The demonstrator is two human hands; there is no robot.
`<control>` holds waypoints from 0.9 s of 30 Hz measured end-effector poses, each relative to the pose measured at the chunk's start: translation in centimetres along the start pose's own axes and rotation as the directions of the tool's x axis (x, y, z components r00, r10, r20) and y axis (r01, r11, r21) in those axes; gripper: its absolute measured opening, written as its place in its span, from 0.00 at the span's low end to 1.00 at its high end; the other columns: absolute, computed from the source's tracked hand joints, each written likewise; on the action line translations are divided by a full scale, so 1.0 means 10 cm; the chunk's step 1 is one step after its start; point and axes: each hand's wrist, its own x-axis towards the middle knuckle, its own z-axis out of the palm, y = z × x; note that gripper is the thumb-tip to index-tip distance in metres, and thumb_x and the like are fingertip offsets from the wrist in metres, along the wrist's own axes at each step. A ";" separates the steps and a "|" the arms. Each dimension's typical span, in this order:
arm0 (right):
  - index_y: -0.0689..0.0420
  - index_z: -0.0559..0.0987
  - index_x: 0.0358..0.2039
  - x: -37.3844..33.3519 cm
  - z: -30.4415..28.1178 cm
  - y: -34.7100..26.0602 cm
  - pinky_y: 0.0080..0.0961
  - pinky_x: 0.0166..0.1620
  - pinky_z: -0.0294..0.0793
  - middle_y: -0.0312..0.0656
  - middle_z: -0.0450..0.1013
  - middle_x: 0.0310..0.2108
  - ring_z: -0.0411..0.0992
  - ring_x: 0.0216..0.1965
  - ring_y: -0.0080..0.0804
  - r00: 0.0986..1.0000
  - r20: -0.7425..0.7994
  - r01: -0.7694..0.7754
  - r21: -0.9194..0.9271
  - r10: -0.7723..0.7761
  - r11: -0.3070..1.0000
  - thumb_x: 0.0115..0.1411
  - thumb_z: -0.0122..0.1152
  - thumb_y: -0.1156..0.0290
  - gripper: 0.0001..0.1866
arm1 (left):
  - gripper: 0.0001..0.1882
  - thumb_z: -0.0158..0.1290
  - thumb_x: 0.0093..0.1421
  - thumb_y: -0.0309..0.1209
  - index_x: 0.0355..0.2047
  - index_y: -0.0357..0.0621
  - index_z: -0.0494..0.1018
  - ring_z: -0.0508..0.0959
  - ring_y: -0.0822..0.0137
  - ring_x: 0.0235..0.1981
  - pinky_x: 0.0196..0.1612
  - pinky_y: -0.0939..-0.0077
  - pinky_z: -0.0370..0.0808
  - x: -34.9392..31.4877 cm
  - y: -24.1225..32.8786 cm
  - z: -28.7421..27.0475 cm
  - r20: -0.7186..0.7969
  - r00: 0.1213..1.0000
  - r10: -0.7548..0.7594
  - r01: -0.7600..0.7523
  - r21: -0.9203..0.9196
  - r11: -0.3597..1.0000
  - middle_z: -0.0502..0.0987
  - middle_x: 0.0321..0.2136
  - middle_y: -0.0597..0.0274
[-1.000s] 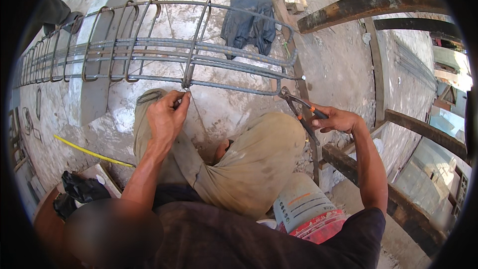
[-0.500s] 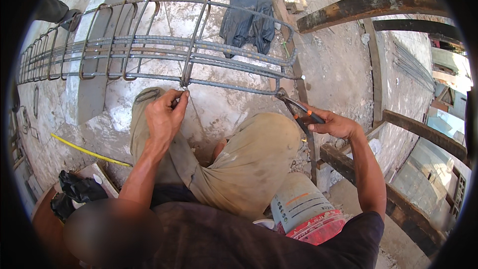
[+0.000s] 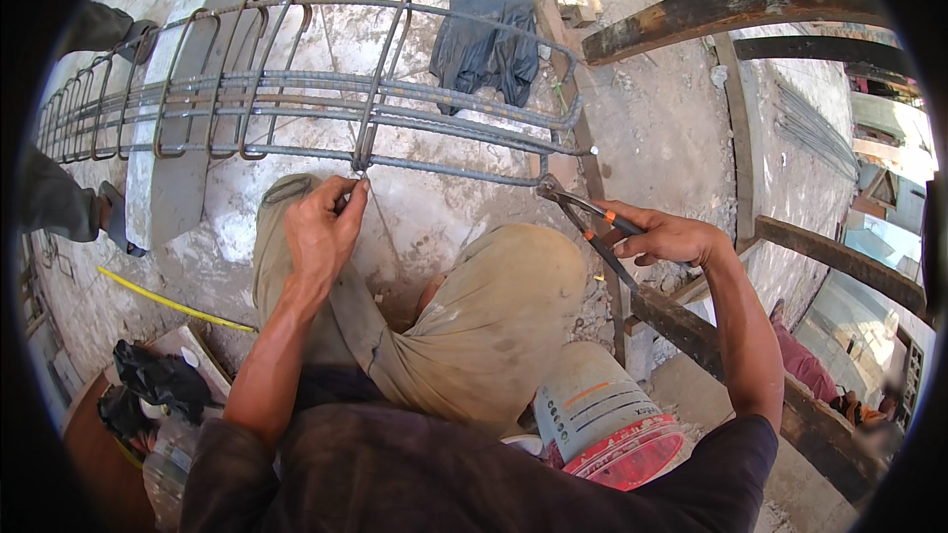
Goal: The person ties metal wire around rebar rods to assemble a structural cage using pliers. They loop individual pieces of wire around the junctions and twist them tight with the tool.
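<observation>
A long rebar cage (image 3: pixel 449 118) of ribbed bars and bent stirrups lies across the floor in front of me. My left hand (image 3: pixel 321 232) pinches at the foot of a stirrup (image 3: pixel 370 89), by the near bar. What sits between its fingertips is too small to make out. My right hand (image 3: pixel 667 239) grips the upper handle of a pair of pincers (image 3: pixel 555 193) with black and orange handles. The handles stand spread, the lower one outside my palm. The pincers' head is at the near bar's right end, beside the cage's corner.
A concrete block (image 3: pixel 173 178) lies under the cage at left, with another person's legs (image 3: pixel 69 197) beside it. A grey bucket (image 3: pixel 592 400) stands by my knee. Wooden beams (image 3: pixel 731 15) cross at right, where another person shows. A yellow strip (image 3: pixel 173 303) lies at left.
The pincers' handles have spread wider and the lower one has swung out from my right hand. My left hand keeps its pinch. A person's leg has come in at left, another person at right.
</observation>
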 end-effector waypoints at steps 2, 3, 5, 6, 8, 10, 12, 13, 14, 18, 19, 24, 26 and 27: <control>0.34 0.50 0.79 0.00 -0.02 -0.02 0.26 0.47 0.75 0.39 0.70 0.63 0.70 0.51 0.27 0.999 -0.017 -0.027 -0.005 0.027 1.000 0.65 0.63 0.70 0.47 | 0.11 0.64 0.62 0.37 0.34 0.40 0.84 0.72 0.67 0.16 0.24 0.70 0.69 0.00 -0.03 0.02 -0.033 0.998 0.055 -0.055 -0.015 0.998 0.76 0.16 0.56; 0.33 0.49 0.79 0.03 -0.06 0.04 0.31 0.51 0.76 0.43 0.70 0.64 0.70 0.56 0.31 0.999 0.014 -0.030 0.010 0.030 0.999 0.65 0.62 0.70 0.47 | 0.11 0.64 0.62 0.37 0.34 0.40 0.84 0.72 0.67 0.16 0.24 0.70 0.69 0.00 -0.02 0.03 -0.013 0.998 0.066 -0.066 -0.033 0.997 0.76 0.16 0.56; 0.32 0.48 0.79 -0.01 -0.15 0.07 0.36 0.55 0.76 0.47 0.70 0.65 0.70 0.61 0.35 0.998 0.014 -0.060 0.042 0.059 0.997 0.64 0.62 0.70 0.48 | 0.11 0.64 0.62 0.36 0.34 0.39 0.84 0.73 0.68 0.16 0.24 0.70 0.69 0.02 0.00 0.02 -0.017 0.999 0.030 -0.029 0.018 0.999 0.76 0.17 0.56; 0.31 0.47 0.79 0.03 -0.20 0.02 0.39 0.57 0.76 0.48 0.70 0.65 0.70 0.62 0.37 0.995 0.066 -0.079 0.065 0.074 0.995 0.64 0.61 0.71 0.49 | 0.11 0.64 0.62 0.36 0.33 0.39 0.84 0.70 0.70 0.16 0.24 0.70 0.68 0.01 -0.04 0.02 -0.014 1.000 0.006 -0.006 0.022 1.000 0.74 0.16 0.58; 0.31 0.46 0.79 0.00 -0.25 -0.11 0.43 0.58 0.75 0.49 0.69 0.67 0.71 0.63 0.41 0.987 0.133 -0.098 0.061 0.089 0.993 0.62 0.60 0.72 0.50 | 0.11 0.64 0.62 0.36 0.33 0.39 0.83 0.68 0.71 0.16 0.24 0.70 0.67 0.01 -0.07 0.03 -0.015 1.000 0.023 -0.023 0.005 1.000 0.73 0.15 0.59; 0.33 0.46 0.79 -0.03 -0.27 -0.16 0.42 0.58 0.74 0.48 0.69 0.67 0.70 0.64 0.40 0.988 0.126 -0.097 0.022 0.094 0.995 0.62 0.60 0.72 0.50 | 0.11 0.63 0.63 0.35 0.33 0.39 0.83 0.65 0.73 0.17 0.23 0.70 0.65 0.02 -0.03 0.01 -0.011 0.999 0.035 -0.034 0.016 0.999 0.69 0.14 0.61; 0.35 0.45 0.79 -0.01 -0.27 -0.15 0.42 0.58 0.73 0.48 0.69 0.66 0.70 0.64 0.38 0.987 0.127 -0.095 -0.026 0.097 0.995 0.61 0.60 0.72 0.51 | 0.11 0.63 0.63 0.35 0.33 0.38 0.83 0.65 0.72 0.17 0.23 0.70 0.65 0.02 -0.02 0.03 -0.006 0.999 0.032 -0.033 -0.003 0.999 0.69 0.14 0.60; 0.38 0.46 0.79 0.03 -0.27 -0.12 0.39 0.58 0.73 0.46 0.69 0.66 0.69 0.65 0.37 0.990 0.115 -0.077 -0.045 0.082 0.996 0.61 0.60 0.72 0.50 | 0.11 0.63 0.63 0.35 0.33 0.38 0.82 0.65 0.72 0.17 0.23 0.70 0.65 0.02 -0.03 0.03 -0.003 1.000 0.028 -0.028 -0.021 0.999 0.70 0.14 0.60; 0.40 0.46 0.79 0.04 -0.27 -0.10 0.35 0.58 0.72 0.45 0.69 0.66 0.69 0.66 0.35 0.992 0.103 -0.060 -0.066 0.067 0.996 0.61 0.60 0.72 0.50 | 0.11 0.63 0.63 0.35 0.33 0.38 0.82 0.65 0.72 0.17 0.23 0.70 0.65 0.02 -0.03 0.03 -0.008 1.000 0.023 -0.023 -0.018 1.000 0.70 0.14 0.60; 0.43 0.50 0.79 0.05 -0.15 -0.04 0.27 0.60 0.70 0.42 0.67 0.67 0.68 0.66 0.31 0.997 0.067 0.043 -0.032 -0.041 0.999 0.61 0.57 0.77 0.48 | 0.11 0.64 0.62 0.35 0.34 0.39 0.83 0.66 0.71 0.16 0.23 0.71 0.65 0.01 -0.02 0.01 -0.021 1.000 0.014 -0.015 -0.031 0.999 0.71 0.15 0.59; 0.43 0.50 0.79 0.05 -0.13 0.02 0.27 0.60 0.70 0.42 0.67 0.67 0.68 0.66 0.31 0.997 0.070 0.045 -0.037 -0.042 0.998 0.61 0.57 0.77 0.48 | 0.10 0.64 0.62 0.35 0.34 0.39 0.84 0.66 0.71 0.16 0.23 0.71 0.65 0.01 -0.01 0.01 -0.008 1.000 0.015 -0.015 -0.050 0.999 0.72 0.15 0.59; 0.39 0.50 0.79 0.09 -0.05 0.14 0.34 0.61 0.70 0.45 0.68 0.66 0.70 0.60 0.33 0.996 0.053 0.064 0.026 -0.065 0.998 0.61 0.59 0.75 0.48 | 0.10 0.64 0.62 0.35 0.34 0.40 0.85 0.67 0.73 0.16 0.23 0.72 0.65 0.01 -0.06 0.01 -0.020 1.000 0.009 -0.010 -0.046 0.999 0.72 0.15 0.61; 0.37 0.49 0.79 0.08 -0.04 0.13 0.39 0.61 0.71 0.46 0.68 0.66 0.70 0.60 0.34 0.999 0.038 -0.005 0.043 0.003 0.999 0.60 0.60 0.73 0.49 | 0.10 0.64 0.62 0.35 0.34 0.40 0.85 0.67 0.73 0.16 0.23 0.72 0.65 0.01 -0.06 0.00 -0.025 1.000 0.007 -0.008 -0.041 0.999 0.72 0.15 0.61; 0.35 0.48 0.79 0.06 -0.04 0.11 0.39 0.60 0.71 0.46 0.68 0.66 0.69 0.61 0.34 0.998 0.063 -0.013 0.123 0.005 0.992 0.61 0.60 0.72 0.50 | 0.10 0.64 0.62 0.36 0.34 0.40 0.85 0.67 0.73 0.16 0.23 0.72 0.65 0.02 -0.05 0.00 -0.025 1.000 0.013 -0.014 -0.048 0.999 0.72 0.14 0.61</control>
